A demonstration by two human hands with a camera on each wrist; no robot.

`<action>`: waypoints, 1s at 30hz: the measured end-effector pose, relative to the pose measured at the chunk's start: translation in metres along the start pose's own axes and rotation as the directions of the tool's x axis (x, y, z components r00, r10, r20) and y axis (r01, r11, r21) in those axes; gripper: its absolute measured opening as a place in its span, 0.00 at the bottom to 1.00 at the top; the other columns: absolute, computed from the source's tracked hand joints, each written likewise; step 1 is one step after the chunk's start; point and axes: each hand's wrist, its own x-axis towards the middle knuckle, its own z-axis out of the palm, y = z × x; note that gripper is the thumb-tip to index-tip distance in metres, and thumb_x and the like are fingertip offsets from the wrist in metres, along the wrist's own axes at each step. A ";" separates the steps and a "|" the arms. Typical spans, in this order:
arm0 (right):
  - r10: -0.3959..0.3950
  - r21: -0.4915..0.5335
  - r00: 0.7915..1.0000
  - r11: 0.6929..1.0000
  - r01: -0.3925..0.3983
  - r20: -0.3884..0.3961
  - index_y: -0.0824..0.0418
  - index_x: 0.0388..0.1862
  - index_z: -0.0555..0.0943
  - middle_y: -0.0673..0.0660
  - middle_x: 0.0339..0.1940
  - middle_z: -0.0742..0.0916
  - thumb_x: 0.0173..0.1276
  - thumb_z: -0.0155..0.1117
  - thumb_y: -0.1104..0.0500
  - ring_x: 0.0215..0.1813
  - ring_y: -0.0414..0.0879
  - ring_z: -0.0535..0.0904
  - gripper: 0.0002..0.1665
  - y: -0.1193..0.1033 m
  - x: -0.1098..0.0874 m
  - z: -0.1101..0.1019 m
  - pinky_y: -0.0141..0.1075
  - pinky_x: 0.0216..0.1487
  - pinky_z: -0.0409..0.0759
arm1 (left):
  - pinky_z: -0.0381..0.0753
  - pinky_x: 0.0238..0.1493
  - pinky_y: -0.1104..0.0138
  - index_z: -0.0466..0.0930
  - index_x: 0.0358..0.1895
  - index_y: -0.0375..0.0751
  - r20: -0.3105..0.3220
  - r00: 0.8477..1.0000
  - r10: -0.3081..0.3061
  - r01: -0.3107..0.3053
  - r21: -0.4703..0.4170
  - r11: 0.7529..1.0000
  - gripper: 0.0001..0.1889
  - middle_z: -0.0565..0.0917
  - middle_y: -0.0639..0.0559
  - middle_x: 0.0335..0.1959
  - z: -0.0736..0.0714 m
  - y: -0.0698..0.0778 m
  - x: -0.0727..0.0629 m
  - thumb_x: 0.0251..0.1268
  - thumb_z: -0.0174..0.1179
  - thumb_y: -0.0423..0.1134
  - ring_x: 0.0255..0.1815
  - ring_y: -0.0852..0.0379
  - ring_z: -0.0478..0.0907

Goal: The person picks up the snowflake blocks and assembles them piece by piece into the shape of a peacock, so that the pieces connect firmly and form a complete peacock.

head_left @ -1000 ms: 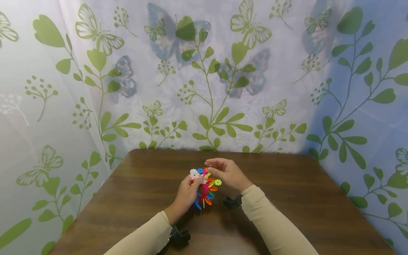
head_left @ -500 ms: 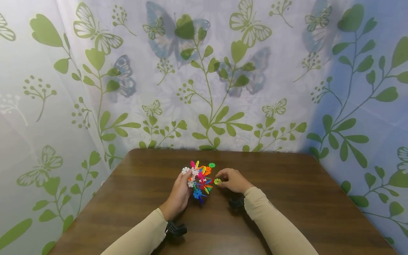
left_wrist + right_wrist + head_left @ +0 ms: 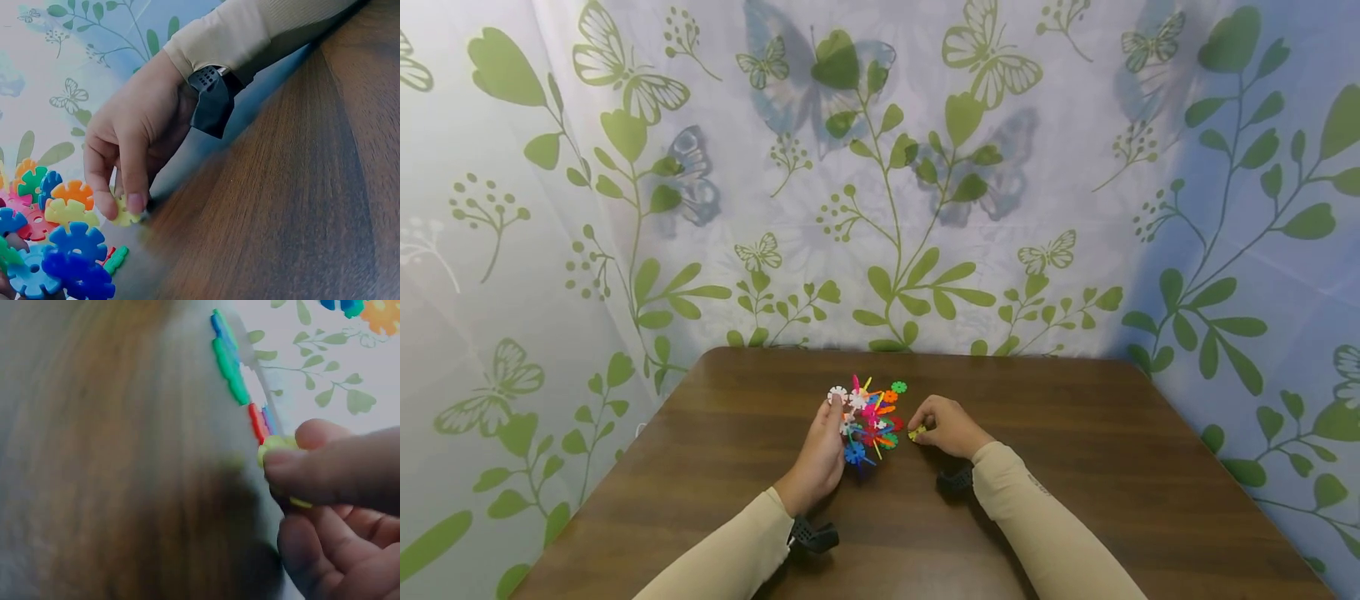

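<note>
My left hand [image 3: 817, 454] holds a loose cluster of flower-shaped interlocking discs [image 3: 872, 412] at its left side, with the thumb over white discs. The cluster mixes white, pink, orange, green, red and blue plastic pieces joined at angles. Just right of it, my right hand [image 3: 951, 427] pinches a single yellow-green flower disc [image 3: 917, 433] between thumb and fingers, close over the table. The left wrist view has the right hand beyond the cluster's blue discs [image 3: 78, 250]. Close up in the right wrist view, the thumb covers much of the yellow-green disc [image 3: 278, 450].
A brown wooden table [image 3: 1075, 467] lies under both hands. Black camera mounts [image 3: 814, 536] sit at the wrists. Behind the table hangs a white cloth [image 3: 925, 208] printed with green leaves and butterflies.
The right hand has dropped from the cluster's top to its right side and now pinches the yellow-green disc. The left hand has shifted slightly left, and the cluster has turned.
</note>
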 end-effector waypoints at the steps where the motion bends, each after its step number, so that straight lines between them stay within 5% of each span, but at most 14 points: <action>1: 0.000 0.036 1.000 0.999 0.000 -0.005 0.57 0.39 0.89 0.50 0.44 0.84 0.65 0.79 0.67 0.46 0.48 0.82 0.08 0.000 0.000 -0.001 0.45 0.51 0.83 | 0.37 0.80 0.46 0.34 0.86 0.37 -0.003 1.000 -0.013 0.013 0.022 1.000 0.45 0.39 0.39 0.86 -0.001 0.000 0.000 0.86 0.44 0.61 0.85 0.41 0.34; 5: -0.004 0.236 0.999 0.972 0.017 -0.055 0.64 0.47 0.90 0.56 0.52 0.85 0.67 0.78 0.66 0.53 0.53 0.84 0.11 -0.003 0.000 -0.007 0.46 0.56 0.84 | 0.48 0.79 0.43 0.35 0.86 0.40 0.012 0.997 -0.077 0.075 0.082 0.994 0.47 0.47 0.38 0.85 -0.002 0.001 -0.003 0.83 0.45 0.66 0.84 0.37 0.45; 10: 0.015 0.494 0.993 0.868 0.046 -0.119 0.66 0.53 0.89 0.63 0.61 0.82 0.72 0.74 0.64 0.57 0.57 0.82 0.13 -0.022 0.000 -0.017 0.47 0.57 0.84 | 0.80 0.62 0.51 0.45 0.86 0.40 0.103 0.986 -0.128 0.114 0.137 0.984 0.44 0.72 0.37 0.74 0.000 0.003 -0.006 0.83 0.44 0.66 0.65 0.41 0.79; 13: -0.027 0.564 0.990 0.819 0.100 -0.135 0.69 0.55 0.87 0.65 0.61 0.83 0.74 0.71 0.65 0.56 0.58 0.82 0.13 -0.040 -0.001 -0.024 0.46 0.57 0.83 | 0.84 0.56 0.54 0.51 0.84 0.37 0.132 0.984 -0.119 0.094 0.181 0.979 0.39 0.79 0.38 0.67 0.003 0.003 -0.008 0.86 0.40 0.63 0.58 0.43 0.84; 18: -0.146 0.541 0.979 0.817 0.201 -0.143 0.65 0.53 0.88 0.62 0.56 0.87 0.72 0.73 0.65 0.50 0.58 0.84 0.12 -0.067 -0.001 -0.029 0.45 0.52 0.86 | 0.84 0.56 0.57 0.63 0.78 0.34 0.158 0.987 -0.038 -0.005 0.263 0.965 0.32 0.83 0.39 0.61 0.007 0.005 -0.011 0.90 0.36 0.56 0.55 0.44 0.86; 22: -0.210 0.444 0.967 0.859 0.254 -0.147 0.61 0.52 0.89 0.57 0.53 0.88 0.70 0.76 0.64 0.47 0.56 0.84 0.12 -0.080 -0.002 -0.028 0.44 0.48 0.87 | 0.85 0.54 0.59 0.73 0.69 0.35 0.194 0.976 0.095 -0.164 0.378 0.911 0.29 0.86 0.44 0.54 0.011 0.007 -0.017 0.89 0.39 0.56 0.52 0.46 0.86; 26: -0.240 0.383 0.959 0.881 0.279 -0.149 0.62 0.51 0.90 0.56 0.52 0.89 0.69 0.77 0.64 0.46 0.56 0.85 0.13 -0.084 -0.003 -0.027 0.42 0.48 0.87 | 0.86 0.51 0.61 0.79 0.63 0.40 0.248 0.945 0.211 -0.310 0.487 0.816 0.26 0.88 0.50 0.50 0.012 0.007 -0.020 0.89 0.41 0.57 0.48 0.51 0.87; 30: -0.230 0.395 0.963 0.879 0.268 -0.141 0.61 0.50 0.90 0.56 0.51 0.89 0.70 0.77 0.63 0.44 0.58 0.85 0.11 -0.086 -0.003 -0.025 0.42 0.46 0.87 | 0.87 0.48 0.61 0.81 0.62 0.42 0.295 0.915 0.275 -0.396 0.528 0.751 0.22 0.89 0.52 0.47 0.013 0.007 -0.023 0.90 0.41 0.51 0.45 0.53 0.88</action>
